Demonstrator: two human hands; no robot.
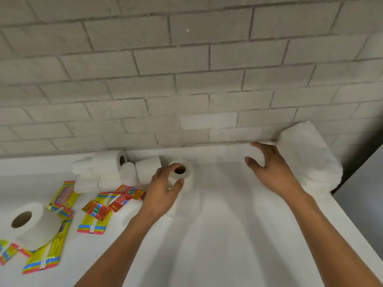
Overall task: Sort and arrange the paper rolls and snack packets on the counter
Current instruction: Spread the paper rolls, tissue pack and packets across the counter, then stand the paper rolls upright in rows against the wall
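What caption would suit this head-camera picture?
Left hand grips a paper roll on the white counter; right hand hovers open near stacked rolls.

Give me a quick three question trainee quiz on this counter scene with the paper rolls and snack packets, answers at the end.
1. True or false: the left hand grips the upright paper roll.
2. Which hand holds nothing? A) left B) right
3. Fill in: the big roll near the left edge lies partly on a yellow ____.

Key
1. True: its fingers and thumb curl round it.
2. B: the right hand is spread open above the counter.
3. Snack packet.
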